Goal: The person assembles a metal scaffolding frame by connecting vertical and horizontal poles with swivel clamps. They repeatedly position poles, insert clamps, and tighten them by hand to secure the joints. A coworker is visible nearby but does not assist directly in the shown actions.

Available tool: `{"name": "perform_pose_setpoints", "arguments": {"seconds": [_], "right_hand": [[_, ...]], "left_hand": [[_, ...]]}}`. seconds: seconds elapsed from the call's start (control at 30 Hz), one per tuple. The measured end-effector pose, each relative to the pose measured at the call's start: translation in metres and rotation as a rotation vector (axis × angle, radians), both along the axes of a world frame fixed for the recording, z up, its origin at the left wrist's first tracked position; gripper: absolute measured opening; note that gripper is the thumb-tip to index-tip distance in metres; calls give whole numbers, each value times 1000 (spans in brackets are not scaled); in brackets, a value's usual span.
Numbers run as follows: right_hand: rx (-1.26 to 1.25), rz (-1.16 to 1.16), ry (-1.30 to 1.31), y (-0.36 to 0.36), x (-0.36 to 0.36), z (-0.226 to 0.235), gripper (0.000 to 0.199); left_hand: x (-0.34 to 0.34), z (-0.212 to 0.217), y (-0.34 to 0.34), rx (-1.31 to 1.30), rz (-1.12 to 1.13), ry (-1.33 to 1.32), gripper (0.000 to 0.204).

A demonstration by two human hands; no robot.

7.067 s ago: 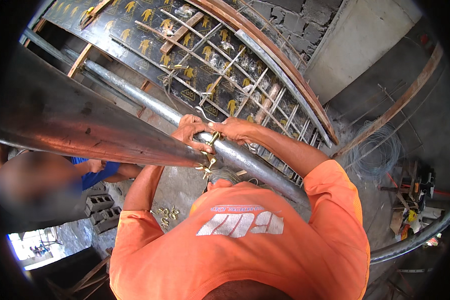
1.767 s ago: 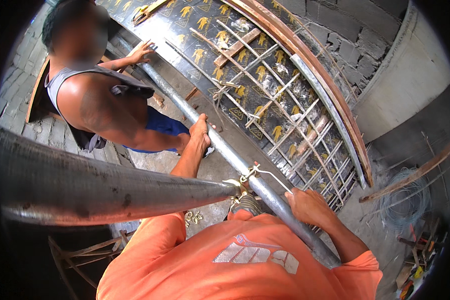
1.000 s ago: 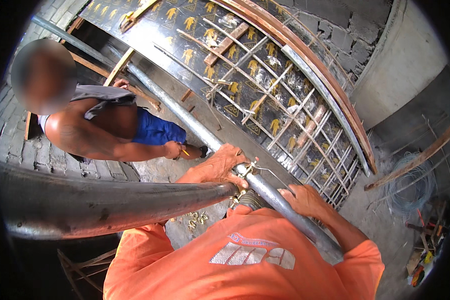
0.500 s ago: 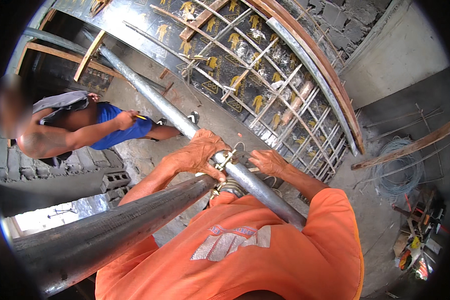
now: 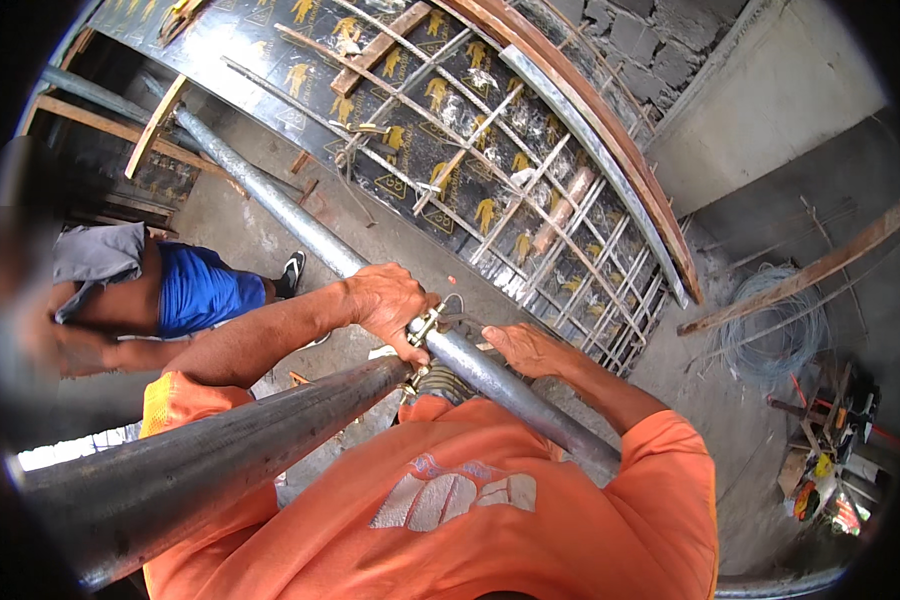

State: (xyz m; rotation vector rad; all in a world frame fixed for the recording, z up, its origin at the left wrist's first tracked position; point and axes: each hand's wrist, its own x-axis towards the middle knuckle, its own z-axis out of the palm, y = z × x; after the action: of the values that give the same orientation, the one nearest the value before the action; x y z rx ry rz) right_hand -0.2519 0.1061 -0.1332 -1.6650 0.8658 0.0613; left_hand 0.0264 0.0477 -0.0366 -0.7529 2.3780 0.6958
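A long grey steel pipe (image 5: 285, 210) runs diagonally in front of me, from far left to near right. My left hand (image 5: 385, 308) is closed over it beside a brass-coloured scaffold clamp (image 5: 422, 328), the thumb against the clamp. A thin ring-like piece curves up at the clamp's top. Below the clamp, a second, darker pipe (image 5: 220, 465) comes in from the near left. Just right of the clamp is my right hand (image 5: 525, 350), its fingers bent at the end of a slim dark metal piece (image 5: 460, 318). The hand partly hides that piece, so its kind is unclear.
A co-worker in blue shorts (image 5: 205, 290) stands close on the left. Ahead lies a dark printed panel (image 5: 400, 150) under a grid of steel bars, with a curved timber edge (image 5: 610, 110). Coiled wire (image 5: 770, 330), a slanting plank (image 5: 800, 270) and mixed clutter (image 5: 820, 460) are on the right.
The co-worker has come nearer, moving lower and further left in view. My right hand has shifted slightly at the slim metal piece. My left hand keeps its hold by the clamp.
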Motion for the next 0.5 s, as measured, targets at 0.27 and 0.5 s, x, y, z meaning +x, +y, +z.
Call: {"name": "perform_pose_setpoints", "arguments": {"seconds": [0.27, 0.5], "right_hand": [[-18, 32, 309, 16, -15, 126, 64], [-124, -112, 241, 23, -22, 91, 56]], "left_hand": [[0, -3, 0, -27, -15, -21, 93], [-1, 2, 2, -20, -7, 25, 93]]}}
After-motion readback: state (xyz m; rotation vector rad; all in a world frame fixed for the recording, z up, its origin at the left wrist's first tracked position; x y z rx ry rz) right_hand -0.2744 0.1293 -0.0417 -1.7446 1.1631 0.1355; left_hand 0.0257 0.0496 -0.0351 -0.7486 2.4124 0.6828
